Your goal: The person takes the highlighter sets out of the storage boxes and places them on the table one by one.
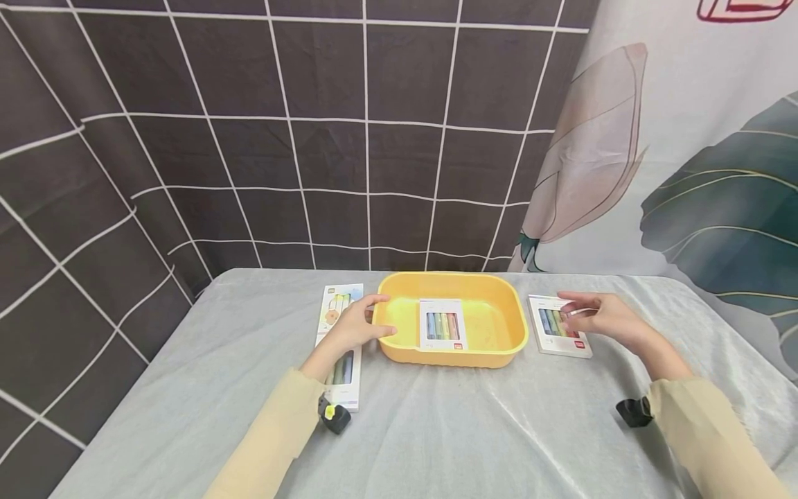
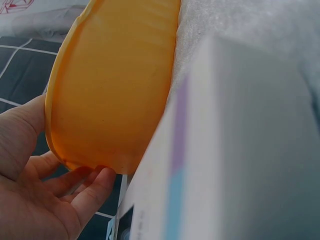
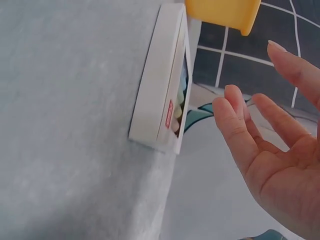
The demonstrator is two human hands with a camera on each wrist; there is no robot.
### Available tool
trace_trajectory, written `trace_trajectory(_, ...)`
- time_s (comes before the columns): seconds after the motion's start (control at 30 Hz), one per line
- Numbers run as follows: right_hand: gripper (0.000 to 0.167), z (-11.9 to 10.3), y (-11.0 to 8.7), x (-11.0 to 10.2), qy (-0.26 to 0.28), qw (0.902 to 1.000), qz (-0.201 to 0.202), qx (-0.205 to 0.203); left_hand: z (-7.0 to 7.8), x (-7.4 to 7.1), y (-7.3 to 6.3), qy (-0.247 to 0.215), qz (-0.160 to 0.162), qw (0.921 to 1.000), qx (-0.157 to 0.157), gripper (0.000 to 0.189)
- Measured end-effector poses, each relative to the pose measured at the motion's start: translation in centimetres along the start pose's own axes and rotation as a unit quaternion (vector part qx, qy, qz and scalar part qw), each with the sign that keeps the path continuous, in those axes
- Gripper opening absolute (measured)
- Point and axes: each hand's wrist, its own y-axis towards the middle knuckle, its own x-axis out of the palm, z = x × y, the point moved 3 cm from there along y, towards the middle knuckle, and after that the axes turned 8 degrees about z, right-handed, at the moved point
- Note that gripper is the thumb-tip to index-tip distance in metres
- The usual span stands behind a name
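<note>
Left hand point(image 1: 355, 326) grips yellow tray point(image 1: 451, 359) by its left end; right hand point(image 1: 607, 322), loose, empty, hovers by white pack point(image 1: 551, 324), right of tray. Partway, I judge: small box point(image 1: 443, 324) inside; white pack and left-side packaging point(image 1: 330, 313) outside.

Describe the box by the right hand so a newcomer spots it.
On the grey cloth sits a yellow bin. Beside it, near the right hand, lies a white box with coloured sticks showing. A similar box lies inside the bin; this one alone lies to its right.
</note>
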Motion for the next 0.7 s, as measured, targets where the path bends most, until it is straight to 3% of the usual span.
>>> trace_trajectory(0.7,0.068,-2.2,1.0,0.9,0.007,0.9999,0.005,0.013,0.1,-0.1,0.0,0.008,0.002,1.0,0.005,0.064)
